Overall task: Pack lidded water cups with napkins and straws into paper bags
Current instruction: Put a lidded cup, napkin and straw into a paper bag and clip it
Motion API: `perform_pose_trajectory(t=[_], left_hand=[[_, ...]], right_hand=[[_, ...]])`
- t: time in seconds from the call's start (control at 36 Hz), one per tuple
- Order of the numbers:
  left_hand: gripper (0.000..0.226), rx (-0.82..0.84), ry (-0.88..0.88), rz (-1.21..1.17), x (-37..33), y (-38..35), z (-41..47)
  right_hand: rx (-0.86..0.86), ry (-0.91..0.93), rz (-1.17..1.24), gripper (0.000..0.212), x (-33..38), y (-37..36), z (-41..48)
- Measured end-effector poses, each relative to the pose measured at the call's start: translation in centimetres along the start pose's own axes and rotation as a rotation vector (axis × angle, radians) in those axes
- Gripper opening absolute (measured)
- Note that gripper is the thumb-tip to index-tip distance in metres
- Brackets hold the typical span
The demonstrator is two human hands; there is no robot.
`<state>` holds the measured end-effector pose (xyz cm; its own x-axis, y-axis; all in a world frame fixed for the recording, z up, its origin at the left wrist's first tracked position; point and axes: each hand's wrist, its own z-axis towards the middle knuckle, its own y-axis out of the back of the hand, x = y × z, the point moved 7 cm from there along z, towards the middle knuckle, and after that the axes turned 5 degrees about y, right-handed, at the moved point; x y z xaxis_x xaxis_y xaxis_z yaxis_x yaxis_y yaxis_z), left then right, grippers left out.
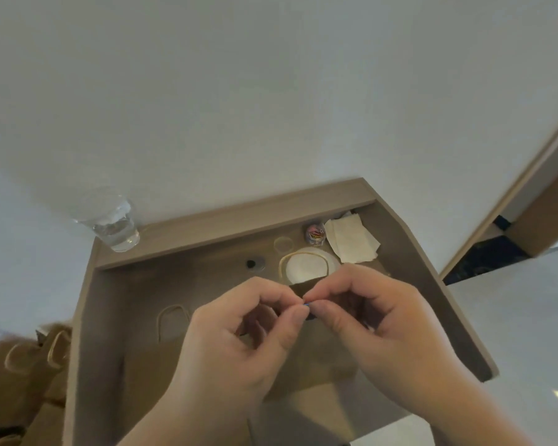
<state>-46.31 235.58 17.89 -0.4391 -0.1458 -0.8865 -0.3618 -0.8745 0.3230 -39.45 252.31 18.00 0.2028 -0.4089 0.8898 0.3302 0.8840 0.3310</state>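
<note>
a: entry one — paper bag (174, 355)?
b: brown, lies on the table (207, 239) under both hands, one twisted handle showing. judged light and thin; creases easily and tears if yanked. best held at the folded top edge, not by the handle.

a: hands?
b: left hand (239, 342) and right hand (374, 317) meet fingertip to fingertip, both pinching one small blue piece (307, 304), likely a clip. tiny and probably slick, so it needs a firm pinch.

a: entry two, nearby?
b: white lid (305, 265) just beyond the fingers, ringed by a tan loop. whether a cup sits under it, cannot tell. napkins (351, 241) are stacked at the far right corner, with a small tub of coloured clips (315, 234) beside them.

a: further out?
b: clear cup of water (118, 228) on the far left ledge, unlidded it seems — soft-walled, spills if squeezed. spare bags (29, 358) are heaped left of the table. no straws seen.

a: obstructions?
b: only the hands themselves, which cover the bag mouth.
</note>
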Motion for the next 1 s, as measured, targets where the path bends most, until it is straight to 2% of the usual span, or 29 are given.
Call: perform_pose_trajectory(t=[0.08, 0.22, 0.36, 0.44, 0.56, 0.67, 0.81, 0.92, 1.0], left_hand=[[0.025, 0.067, 0.179, -0.093, 0.9, -0.2, 0.0], [0.021, 0.205, 0.330, -0.274, 1.0, -0.8, 0.4], [0.017, 0.178, 0.317, -0.315, 0.5, -0.4, 0.7], [0.008, 0.169, 0.281, -0.284, 0.1, -0.7, 0.7], [0.009, 0.150, 0.223, -0.201, -0.3, -1.0, 0.6], [0.018, 0.127, 0.169, -0.148, -0.5, -0.9, 0.6], [0.004, 0.148, 0.225, -0.185, 0.6, -1.2, 1.3], [0.030, 0.059, 0.215, -0.056, 1.6, -1.0, 1.6], [0.056, -0.014, 0.134, 0.238, 1.9, -0.1, 1.7]], right_hand=[[-0.032, 0.104, -0.106, 0.008, 0.6, 0.2, -0.3], [-0.061, 0.266, -0.153, 0.008, 1.8, 0.3, -0.4], [-0.092, 0.132, -0.111, 0.012, 0.9, 0.6, -0.4], [-0.078, 0.025, 0.019, 0.007, 0.2, 0.8, -0.3], [-0.023, -0.067, 0.187, 0.018, -0.3, 1.1, 0.5], [0.077, -0.074, 0.279, 0.014, -0.5, 1.2, 1.0], [0.180, -0.041, 0.271, 0.009, -0.6, 1.1, 1.7], [0.168, 0.007, 0.109, 0.013, -1.7, 2.2, 2.6], [-0.015, 0.058, -0.034, 0.016, -3.3, 4.9, 4.1]])
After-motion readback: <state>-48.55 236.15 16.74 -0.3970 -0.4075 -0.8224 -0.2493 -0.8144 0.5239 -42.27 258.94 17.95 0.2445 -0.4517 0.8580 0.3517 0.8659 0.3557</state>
